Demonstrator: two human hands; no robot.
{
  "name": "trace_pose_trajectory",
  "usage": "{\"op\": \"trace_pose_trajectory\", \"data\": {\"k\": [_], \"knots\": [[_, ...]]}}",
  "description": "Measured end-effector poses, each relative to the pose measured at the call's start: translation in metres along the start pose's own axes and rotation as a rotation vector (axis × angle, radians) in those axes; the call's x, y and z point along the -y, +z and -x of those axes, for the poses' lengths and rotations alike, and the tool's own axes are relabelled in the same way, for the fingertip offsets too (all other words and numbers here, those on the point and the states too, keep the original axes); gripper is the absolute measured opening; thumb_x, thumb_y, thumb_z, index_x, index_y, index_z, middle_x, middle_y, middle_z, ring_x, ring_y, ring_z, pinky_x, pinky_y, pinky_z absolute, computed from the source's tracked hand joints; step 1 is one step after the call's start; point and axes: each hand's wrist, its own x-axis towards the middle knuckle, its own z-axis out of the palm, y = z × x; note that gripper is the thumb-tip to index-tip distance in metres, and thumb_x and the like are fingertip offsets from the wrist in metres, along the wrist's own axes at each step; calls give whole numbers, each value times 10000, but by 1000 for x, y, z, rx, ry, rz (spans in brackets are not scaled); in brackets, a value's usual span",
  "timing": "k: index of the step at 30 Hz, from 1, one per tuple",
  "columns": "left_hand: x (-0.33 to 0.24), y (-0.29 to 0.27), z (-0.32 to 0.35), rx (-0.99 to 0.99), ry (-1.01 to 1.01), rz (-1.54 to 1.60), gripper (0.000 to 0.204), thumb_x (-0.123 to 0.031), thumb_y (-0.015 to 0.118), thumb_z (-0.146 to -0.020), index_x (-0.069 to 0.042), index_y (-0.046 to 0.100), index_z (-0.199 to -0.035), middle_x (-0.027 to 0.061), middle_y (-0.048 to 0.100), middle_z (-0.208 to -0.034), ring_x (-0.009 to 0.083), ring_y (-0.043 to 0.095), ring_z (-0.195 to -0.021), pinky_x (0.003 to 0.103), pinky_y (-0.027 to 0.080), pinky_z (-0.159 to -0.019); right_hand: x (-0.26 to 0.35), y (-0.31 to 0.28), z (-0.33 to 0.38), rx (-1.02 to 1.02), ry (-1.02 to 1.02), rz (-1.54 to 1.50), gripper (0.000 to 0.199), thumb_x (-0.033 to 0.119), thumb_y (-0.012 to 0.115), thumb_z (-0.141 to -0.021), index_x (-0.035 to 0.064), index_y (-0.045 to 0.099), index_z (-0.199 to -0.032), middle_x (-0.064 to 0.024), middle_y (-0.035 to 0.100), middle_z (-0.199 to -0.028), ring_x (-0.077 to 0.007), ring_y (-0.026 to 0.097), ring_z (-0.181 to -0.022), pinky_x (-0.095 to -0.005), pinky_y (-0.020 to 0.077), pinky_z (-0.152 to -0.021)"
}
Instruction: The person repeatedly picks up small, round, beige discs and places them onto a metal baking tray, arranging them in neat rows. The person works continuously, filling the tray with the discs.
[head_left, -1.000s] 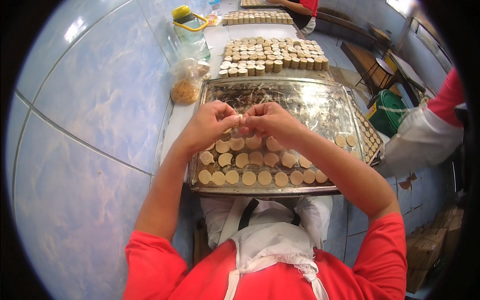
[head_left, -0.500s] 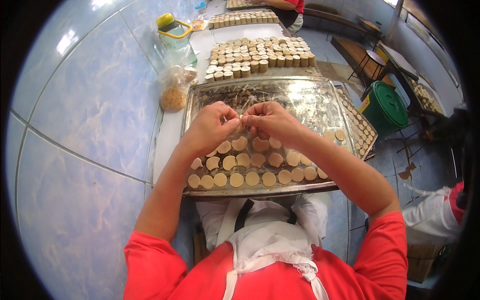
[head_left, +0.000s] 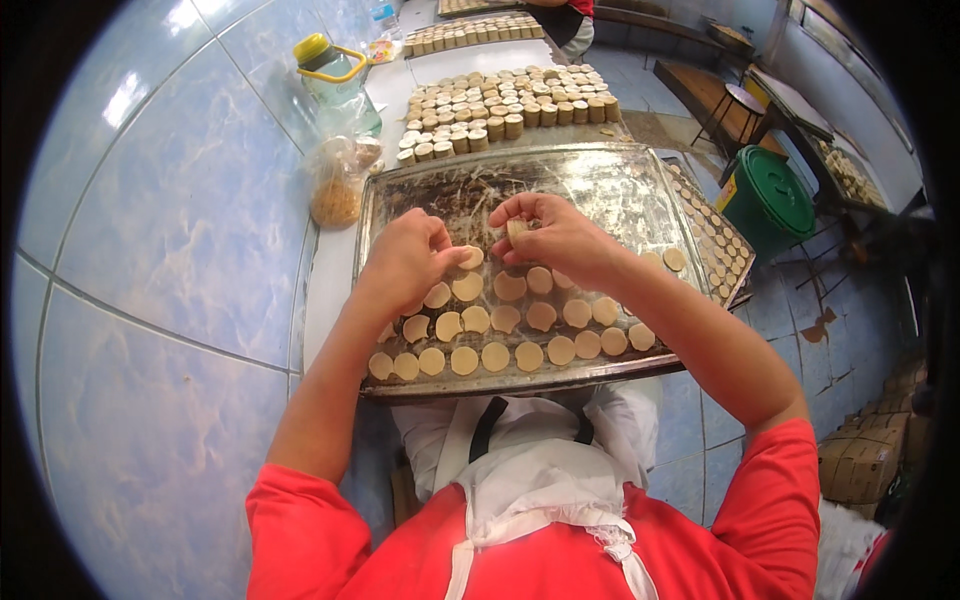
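The person's left hand [head_left: 408, 262] is over the left part of a worn metal baking tray [head_left: 590, 185], its fingers drawn narrow and the thumb at the left edge of a pale dough disc [head_left: 471, 258]; whether that disc is pinched or only touched, I cannot tell. The right hand [head_left: 556, 236], just to the right, curls its thumb and fingers round a short stack of discs [head_left: 517, 229]. Rows of flat dough rounds [head_left: 495, 357] cover the near part of the tray, some with notched edges. Beyond its far edge stand many stubby beige cylinders [head_left: 510, 105]. On the far left are a bag of brown food [head_left: 335, 200] and a water jug [head_left: 340, 95] with a yellow lid. To the right are a second tray of small rounds [head_left: 715, 240] and a lidded green bucket [head_left: 770, 195].
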Motion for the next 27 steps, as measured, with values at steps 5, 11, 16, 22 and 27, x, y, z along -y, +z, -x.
{"op": "trace_pose_trajectory", "data": {"k": [5, 11, 16, 22, 27], "knots": [[-12, 6, -9, 53, 41, 494, 295, -264, 754, -968, 30, 734, -965, 93, 684, -963, 166, 648, -831, 346, 524, -747, -2, -5, 4, 39, -30, -30, 436, 206, 794, -990, -66, 623, -1285, -124, 736, -1034, -161, 744, -907, -263, 594, -778], [-27, 9, -18, 164, -26, 476, 248, -269, 718, -1024, -22, 719, -1002, -43, 611, -822, 41, 510, -714, 237, 425, -609, -3, -18, 16, 43, 31, -64, 493, 305, 800, -997, -71, 641, -1273, -122, 758, -1056, -162, 756, -928, -254, 588, -774], [-23, 20, -24, 201, 46, 498, 245, -268, 725, -1016, -24, 720, -996, -43, 609, -803, 47, 514, -701, 245, 426, -602, -1, -27, 29, 30, 69, -38, 457, 262, 793, -985, -74, 653, -1262, -115, 766, -1045, -154, 754, -886, -234, 568, -737], [-24, 20, -25, 107, 30, 170, 264, -267, 742, -1007, -8, 724, -957, -17, 631, -829, 80, 559, -765, 282, 464, -655, 0, -36, 35, -21, 75, -9, 427, 193, 800, -956, -59, 654, -1267, -111, 750, -1027, -133, 725, -816, -242, 529, -626], [-41, 25, -34, 195, 126, 468, 302, -287, 764, -992, 2, 723, -917, 28, 646, -842, 92, 563, -773, 304, 476, -669, -1, -40, 39, -29, 63, -26, 449, 210, 813, -960, 1, 625, -1310, -45, 724, -1008, -71, 661, -770, -201, 498, -625]]}}
